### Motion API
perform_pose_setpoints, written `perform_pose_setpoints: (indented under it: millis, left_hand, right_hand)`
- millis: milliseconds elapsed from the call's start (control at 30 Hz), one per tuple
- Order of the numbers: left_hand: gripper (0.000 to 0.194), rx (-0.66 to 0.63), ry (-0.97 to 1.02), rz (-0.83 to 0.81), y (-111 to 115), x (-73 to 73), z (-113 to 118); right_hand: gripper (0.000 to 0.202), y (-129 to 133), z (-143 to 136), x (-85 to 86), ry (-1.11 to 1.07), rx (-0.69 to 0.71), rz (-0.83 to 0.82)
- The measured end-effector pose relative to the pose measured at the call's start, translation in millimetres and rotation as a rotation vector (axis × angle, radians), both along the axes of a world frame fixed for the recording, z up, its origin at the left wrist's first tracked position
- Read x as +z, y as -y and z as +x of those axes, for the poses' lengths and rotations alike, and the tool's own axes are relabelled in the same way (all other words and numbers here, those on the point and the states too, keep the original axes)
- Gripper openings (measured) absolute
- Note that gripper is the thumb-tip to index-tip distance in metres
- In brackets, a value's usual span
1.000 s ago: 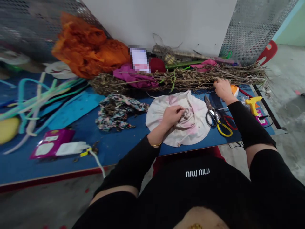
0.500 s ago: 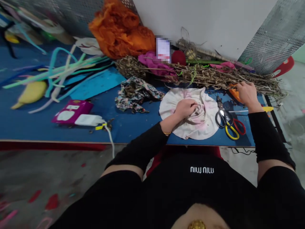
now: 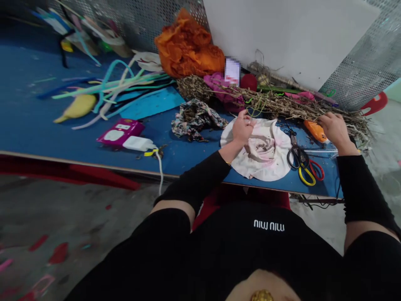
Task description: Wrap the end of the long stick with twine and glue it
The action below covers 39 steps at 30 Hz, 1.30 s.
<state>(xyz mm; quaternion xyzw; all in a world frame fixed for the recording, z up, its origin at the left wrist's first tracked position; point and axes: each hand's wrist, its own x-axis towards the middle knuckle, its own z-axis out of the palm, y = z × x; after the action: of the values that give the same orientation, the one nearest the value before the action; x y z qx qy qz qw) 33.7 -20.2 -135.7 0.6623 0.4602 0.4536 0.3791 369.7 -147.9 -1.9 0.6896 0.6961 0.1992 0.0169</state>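
A round white cloth (image 3: 275, 165) with pinkish stains lies gathered on the blue table, small dark plant crumbs in its folds. Over its upper left edge is my left hand (image 3: 242, 128), its bent fingers apart and nothing visible in them. My right hand (image 3: 336, 130) reaches to the near side of a long heap of dried plant stems (image 3: 282, 104), its fingers curled down and closed at the stems; the fingertips are partly hidden. Just left of that hand rests an orange tool (image 3: 315, 130). Black-handled scissors (image 3: 296, 156) and a pair with yellow and red handles (image 3: 308, 171) lie beside the cloth.
A crumpled floral cloth (image 3: 197, 119) holds dried bits left of the white one. Farther left are a purple pack (image 3: 120, 133), a white power strip (image 3: 138, 143), a yellow pear-shaped object (image 3: 78, 106) and coloured strips (image 3: 109, 90). Orange crumpled material (image 3: 188, 46) stands behind.
My left hand has lifted from the middle of the white cloth to its upper left edge, fingers spreading. My right hand has shifted off the orange tool toward the stems. The camera view has turned left.
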Motion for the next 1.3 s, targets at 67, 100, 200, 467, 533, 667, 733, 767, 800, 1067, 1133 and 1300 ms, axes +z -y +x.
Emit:
perform_pose_setpoints:
  millis: [67,100,200,467,533,667,733,767,800,1067,1133,1300]
  left_hand:
    - [0.063,0.014,0.122,-0.043,-7,5.6,3]
    - [0.065,-0.007,0.162,-0.054,-9,9.6,6]
    - [0.044,-0.155,0.274,-0.058,-11,23.3,14]
    - [0.015,-0.145,0.375,-0.063,2,47.6,4]
    - [0.014,-0.167,0.370,-0.078,11,52.3,-7]
    - [0.012,-0.192,0.368,-0.095,24,63.8,-30]
    - [0.014,-0.214,0.366,-0.107,27,70.7,-39]
    - [0.015,-0.226,0.361,-0.108,28,74.6,-43]
    - [0.016,-0.236,0.356,-0.104,29,78.9,-46]
    - [0.019,-0.344,0.344,0.010,43,127.3,-57]
    - [0.019,-0.369,0.355,-0.074,40,133.5,-55]
    - [0.011,-0.272,0.462,-0.324,-8,134.2,-48]
  right_hand:
    - [0.029,1,-3,0.2,-0.003,0.015,0.013]
    - [0.029,1,-4,-0.1,-0.005,0.021,0.017]
    - [0.029,2,-6,-2.0,-0.013,0.054,0.038]
    - [0.031,12,7,-7.2,-0.033,0.102,0.103]
    - [0.031,15,10,-8.5,-0.041,0.098,0.106]
    - [0.030,20,10,-8.2,-0.082,0.071,0.102]
    - [0.031,22,9,-6.5,-0.111,0.053,0.107]
    - [0.032,23,9,-5.5,-0.121,0.044,0.111]
    - [0.033,24,9,-4.6,-0.126,0.038,0.114]
    - [0.031,28,13,-5.2,-0.112,0.011,0.122]
    - [0.032,28,14,-6.6,-0.107,-0.001,0.132]
    - [0.033,32,18,-7.6,-0.080,0.025,0.173]
